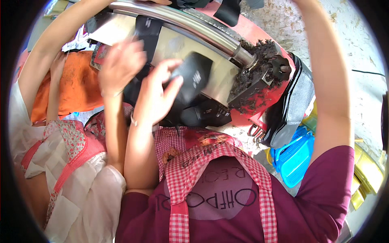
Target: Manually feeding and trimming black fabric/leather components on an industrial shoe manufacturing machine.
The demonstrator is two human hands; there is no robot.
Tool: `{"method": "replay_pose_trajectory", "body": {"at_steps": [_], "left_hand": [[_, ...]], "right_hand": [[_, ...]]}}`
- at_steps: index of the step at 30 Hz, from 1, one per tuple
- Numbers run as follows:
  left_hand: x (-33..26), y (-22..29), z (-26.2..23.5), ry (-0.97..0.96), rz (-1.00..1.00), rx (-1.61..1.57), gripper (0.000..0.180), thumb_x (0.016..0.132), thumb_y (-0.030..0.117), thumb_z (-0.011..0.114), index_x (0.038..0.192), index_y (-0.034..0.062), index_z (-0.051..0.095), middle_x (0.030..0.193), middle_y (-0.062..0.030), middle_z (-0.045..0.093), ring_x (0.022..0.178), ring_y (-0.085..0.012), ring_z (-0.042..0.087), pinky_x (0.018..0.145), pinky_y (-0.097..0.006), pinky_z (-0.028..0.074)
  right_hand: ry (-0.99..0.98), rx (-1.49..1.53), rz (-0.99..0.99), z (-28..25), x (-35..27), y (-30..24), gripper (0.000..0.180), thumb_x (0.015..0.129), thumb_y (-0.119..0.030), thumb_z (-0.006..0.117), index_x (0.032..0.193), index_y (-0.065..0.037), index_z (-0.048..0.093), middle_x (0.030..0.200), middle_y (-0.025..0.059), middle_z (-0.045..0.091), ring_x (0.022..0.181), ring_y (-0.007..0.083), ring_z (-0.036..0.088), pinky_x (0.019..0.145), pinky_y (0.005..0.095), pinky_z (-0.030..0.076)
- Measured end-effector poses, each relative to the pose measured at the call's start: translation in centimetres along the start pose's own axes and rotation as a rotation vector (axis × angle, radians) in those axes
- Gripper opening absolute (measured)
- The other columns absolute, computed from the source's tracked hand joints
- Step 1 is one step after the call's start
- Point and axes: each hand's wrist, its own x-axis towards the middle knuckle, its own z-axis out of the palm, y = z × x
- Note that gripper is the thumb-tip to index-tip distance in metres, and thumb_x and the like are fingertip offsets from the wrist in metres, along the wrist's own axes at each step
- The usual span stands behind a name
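Observation:
My left hand (156,95) reaches over the pale metal plate of a machine, thumb and fingers closed on the near edge of a black flat piece (196,75). The piece is smeared by motion and bears small light marks. More black pieces (206,113) lie just below it at the machine's near side. Another black strip (148,34) rests on the plate to the left. Along the plate's far side runs a shiny steel roller (190,26). My right forearm (330,81) stretches up past the top edge, so my right hand is out of the picture.
Beside me on the left, a co-worker's blurred hand (121,67) hovers near the plate. Dark shavings (253,77) heap at the roller's right end. A stack of black and grey sheets (289,103) hangs at the right, above a blue basket (293,156). Orange cloth (79,83) lies left.

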Motion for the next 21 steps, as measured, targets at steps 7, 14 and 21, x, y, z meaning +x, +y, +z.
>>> {"method": "replay_pose_trajectory", "body": {"at_steps": [7,14,21], "left_hand": [[4.7,2.5,0.0,0.106,-0.126,0.458,0.062,0.087,0.025,0.084,0.135,0.0064,0.05,0.104,-0.0177,0.07,0.091,-0.033,0.07,0.085,-0.043,0.055],[-5.1,-2.1,8.4,0.272,0.387,-0.048,0.024,0.084,0.005,0.079,0.085,0.0061,0.055,0.07,-0.0077,0.054,0.056,-0.0187,0.051,0.051,-0.03,0.04],[-11.1,-13.5,14.6,-0.176,0.061,0.507,0.034,0.079,0.03,0.082,0.107,0.0138,0.07,0.102,-0.0085,0.072,0.094,-0.028,0.067,0.083,-0.041,0.054]], "right_hand": [[-0.577,-0.051,0.009,10.7,0.1,2.6,0.036,0.091,-0.032,0.067,0.108,-0.002,0.076,0.106,0.0167,0.076,0.099,0.0284,0.07,0.088,0.0403,0.053],[-0.317,0.62,0.21,5.0,-1.4,3.3,0.017,0.095,-0.021,0.075,0.097,-0.005,0.071,0.08,-0.003,0.065,0.069,0.0063,0.058,0.06,0.0239,0.046],[-0.16,0.798,0.036,0.9,-1.5,-0.4,0.017,0.096,-0.018,0.075,0.104,-0.004,0.069,0.087,-0.0009,0.07,0.076,0.0082,0.065,0.073,0.0238,0.054]]}}
